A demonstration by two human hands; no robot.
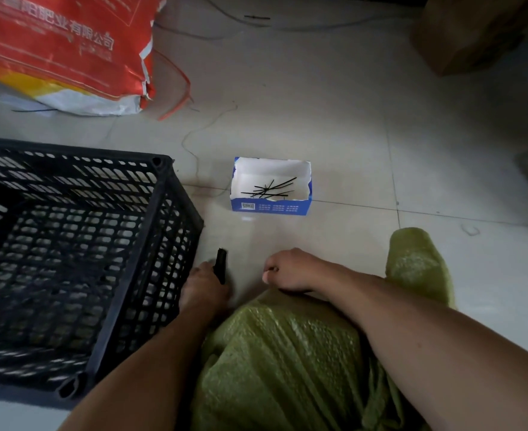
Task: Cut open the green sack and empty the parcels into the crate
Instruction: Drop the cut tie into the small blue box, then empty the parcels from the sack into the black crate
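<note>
The green woven sack (287, 353) lies on the floor at the bottom middle, bulging with hidden contents, and one corner of it sticks up at the right. My left hand (205, 287) sits between the sack and the crate, shut on a black-handled cutting tool (220, 265) whose tip points away from me. My right hand (290, 270) rests on the sack's far edge with its fingers curled, pinching the fabric. The black plastic lattice crate (166, 194) stands at the left and holds nothing.
A small blue and white carton (270, 208) holding several black cable ties sits on the tiled floor ahead. A red, yellow and white printed bag (63, 48) lies at the top left with a red strap beside it. A brown box (474, 32) stands top right.
</note>
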